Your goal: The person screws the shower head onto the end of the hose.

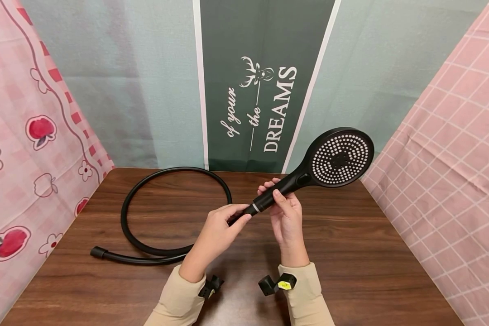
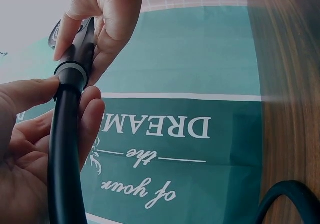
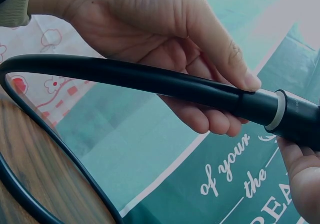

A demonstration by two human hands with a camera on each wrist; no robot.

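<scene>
Head view: shower head (image 1: 325, 166) lay far right of the left hand (image 1: 216, 233), which pinched one end of the hose (image 1: 123, 217); right hand (image 1: 287, 219), nearer it, held the handle (image 1: 288, 182). Long axis: near left to far right. Cloth (image 1: 265, 27) read "of your the DREAMS"; yellow label (image 1: 285, 285) illegible. Left wrist: pale ring (image 2: 71, 66) at the joint between hands; lettering inverted. Right wrist: left thumb (image 3: 249, 81) touched the hose end; "of your", "the" legible.
</scene>
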